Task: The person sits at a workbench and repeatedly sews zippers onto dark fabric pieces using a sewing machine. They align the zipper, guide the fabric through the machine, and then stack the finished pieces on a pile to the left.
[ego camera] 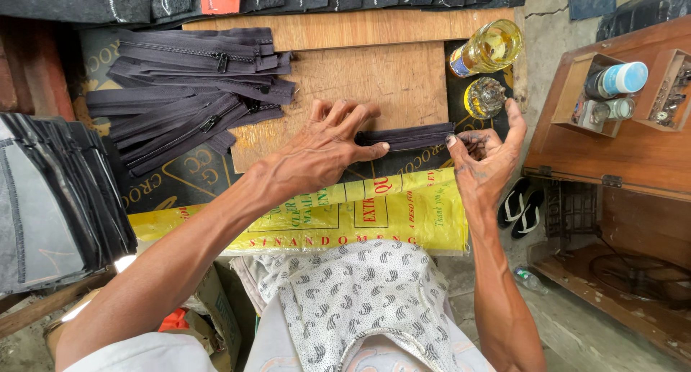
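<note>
The left hand (pixel 327 152) lies flat with the fingers spread, pressing down one end of a dark zipper (pixel 410 136) on the tabletop (pixel 381 77). The right hand (pixel 486 156) is at the other end of this zipper; its fingers are half open and curled. The fingertips look dark, as if stained, and I cannot tell if they pinch the tape or only touch it. The zipper lies straight between the two hands, at the near edge of the wooden board, just above a yellow plastic sack (pixel 374 213).

To do this step well, I think the left palm should keep the tape flat and tight, so it does not wrinkle. The right fingers should work along the tape with light, even pressure, and not pull it to the side.

Just beyond the right hand stand a glass bottle of yellow liquid (pixel 489 48) and a small glass jar (pixel 484 96). They are near, so a wide movement of the right hand could knock them over.

To the left of the board lies a pile of zippers (pixel 194 91). Further left there is a stack of dark fabric pieces (pixel 57 199). On the right side is a wooden sewing table (pixel 619 141).
</note>
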